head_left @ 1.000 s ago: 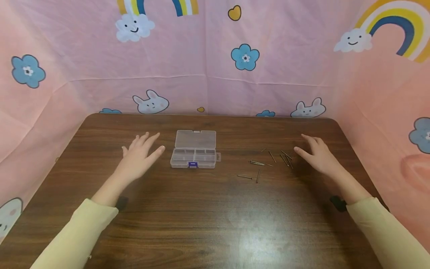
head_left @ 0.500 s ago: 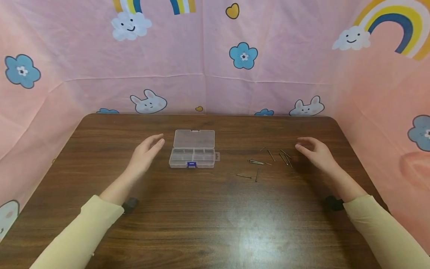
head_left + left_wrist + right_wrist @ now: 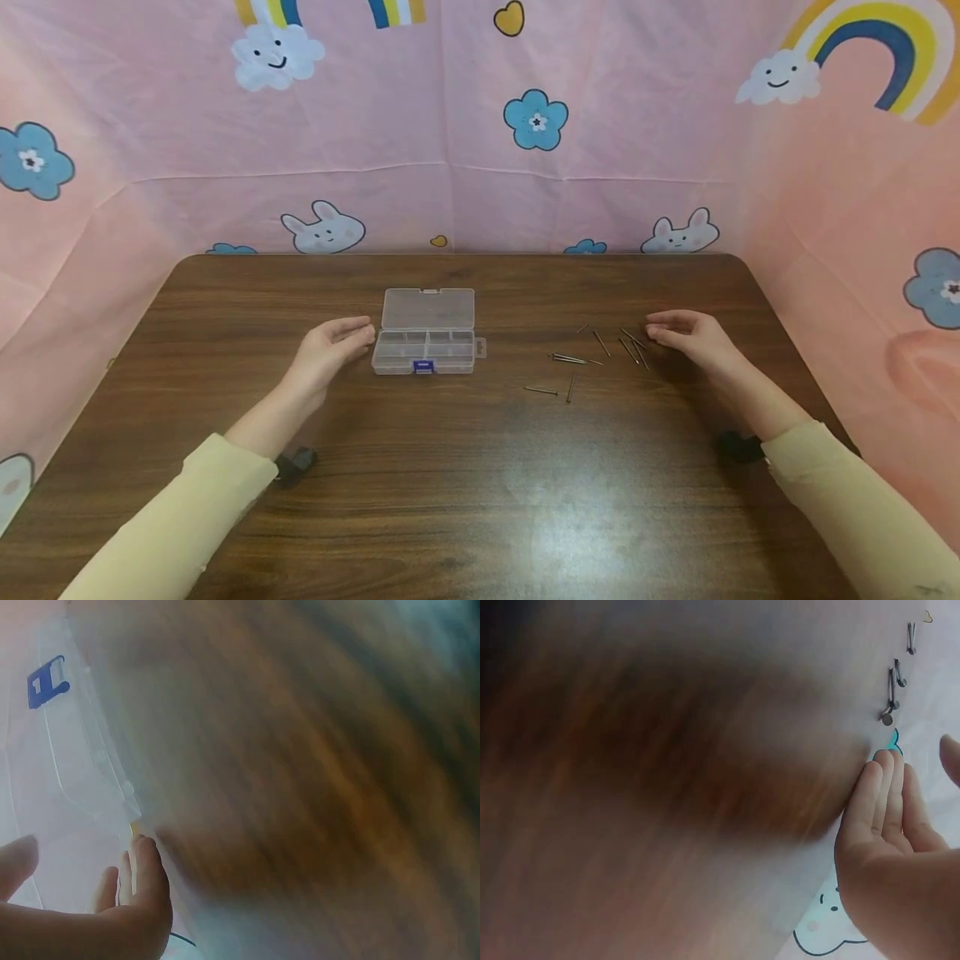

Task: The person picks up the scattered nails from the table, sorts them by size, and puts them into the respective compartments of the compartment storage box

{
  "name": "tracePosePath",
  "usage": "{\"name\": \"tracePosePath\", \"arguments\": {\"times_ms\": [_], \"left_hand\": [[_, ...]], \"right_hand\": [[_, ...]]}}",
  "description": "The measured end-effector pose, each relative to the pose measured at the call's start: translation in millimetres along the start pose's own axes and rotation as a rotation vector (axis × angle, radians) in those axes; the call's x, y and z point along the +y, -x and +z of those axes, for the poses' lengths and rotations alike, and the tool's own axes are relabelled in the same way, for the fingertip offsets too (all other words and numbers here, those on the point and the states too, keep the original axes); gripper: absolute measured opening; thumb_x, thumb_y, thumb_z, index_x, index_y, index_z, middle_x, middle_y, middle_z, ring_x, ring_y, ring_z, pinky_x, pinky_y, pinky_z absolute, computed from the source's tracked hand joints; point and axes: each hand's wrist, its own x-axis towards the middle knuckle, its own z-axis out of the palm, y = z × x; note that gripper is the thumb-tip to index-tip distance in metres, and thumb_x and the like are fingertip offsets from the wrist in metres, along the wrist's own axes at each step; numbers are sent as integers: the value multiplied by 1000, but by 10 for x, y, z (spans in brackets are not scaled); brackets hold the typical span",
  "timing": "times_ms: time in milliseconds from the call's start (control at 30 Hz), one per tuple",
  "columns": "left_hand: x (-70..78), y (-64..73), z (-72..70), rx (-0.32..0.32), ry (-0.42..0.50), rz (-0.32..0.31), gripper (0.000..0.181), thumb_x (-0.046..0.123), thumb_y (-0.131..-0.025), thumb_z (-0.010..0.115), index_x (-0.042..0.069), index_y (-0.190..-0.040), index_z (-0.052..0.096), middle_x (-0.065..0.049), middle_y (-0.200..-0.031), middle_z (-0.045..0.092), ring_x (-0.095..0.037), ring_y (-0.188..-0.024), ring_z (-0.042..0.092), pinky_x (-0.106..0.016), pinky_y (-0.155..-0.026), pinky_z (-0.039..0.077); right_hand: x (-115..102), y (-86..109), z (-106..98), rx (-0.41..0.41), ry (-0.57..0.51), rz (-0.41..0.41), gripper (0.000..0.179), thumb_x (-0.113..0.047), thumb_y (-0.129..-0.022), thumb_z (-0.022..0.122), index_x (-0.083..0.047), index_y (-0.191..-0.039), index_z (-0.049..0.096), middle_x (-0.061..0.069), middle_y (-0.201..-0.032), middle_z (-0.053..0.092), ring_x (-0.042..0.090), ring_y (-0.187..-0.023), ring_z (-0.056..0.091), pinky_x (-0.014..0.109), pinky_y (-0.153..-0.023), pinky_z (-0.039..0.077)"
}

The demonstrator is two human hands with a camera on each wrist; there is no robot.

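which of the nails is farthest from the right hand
The leftmost nail in the head view, lying nearly crosswise just left of a lengthwise nail. The other nails all reach further right, closer to the right hand.

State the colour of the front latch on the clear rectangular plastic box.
The small plastic latch is violet-blue, clearest in the left wrist view.

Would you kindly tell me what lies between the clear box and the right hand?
Several loose nails lie on the brown table between the clear box and the right hand, as the head view shows.
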Motion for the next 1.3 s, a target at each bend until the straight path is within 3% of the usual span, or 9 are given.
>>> {"name": "tracePosePath", "arguments": {"times_ms": [67, 267, 467, 567, 933, 1300], "left_hand": [[-13, -4, -2, -13, -8, -14, 62, 28, -110, 58, -3, -160, 39, -25, -163, 47, -20, -138, 60, -49, -130, 35], [-57, -24, 16, -37, -27, -37, 61, 21, -108, 61, -3, -160, 40, -25, -163, 46, -38, -156, 40, -57, -134, 23], [-85, -15, 20, -54, -62, -27, 62, 20, -108, 62, -3, -160, 39, -27, -163, 45, -42, -155, 40, -60, -132, 26], [-98, -13, 26, -56, -82, -14, 60, 19, -108, 62, -4, -159, 41, -29, -162, 46, -43, -152, 44, -60, -130, 31], [-151, 23, 44, -58, -94, -10, 59, 20, -107, 64, -2, -157, 43, -27, -161, 48, -42, -151, 46, -59, -130, 32], [-266, 37, 19, -77, -109, 64, 59, 20, -107, 65, -1, -157, 44, -26, -158, 53, -39, -148, 50, -49, -125, 43]], "right_hand": [[3, -12, 4, -3, -2, -13, 50, -24, -105, 68, 9, -142, 59, -21, -111, 73, -15, -95, 61, 12, -89, 47], [7, -42, 14, -13, -11, -36, 45, -15, -102, 73, 12, -136, 63, -15, -100, 78, -11, -87, 67, 9, -80, 52], [23, -86, 31, -4, 44, -76, 41, -10, -97, 78, 13, -129, 67, 13, -109, 80, -9, -84, 66, 8, -77, 54], [40, -105, 43, -2, 63, -92, 38, -7, -95, 79, 13, -126, 68, 21, -110, 79, -7, -83, 67, 9, -76, 55], [10, -108, 71, 24, 195, -113, 24, -5, -94, 79, 10, -112, 74, 18, -97, 79, -2, -77, 65, 12, -71, 52], [-8, -104, 70, 32, 270, -90, 20, -10, -96, 78, 5, -109, 78, 14, -95, 80, 9, -83, 66, 17, -76, 49]]}}
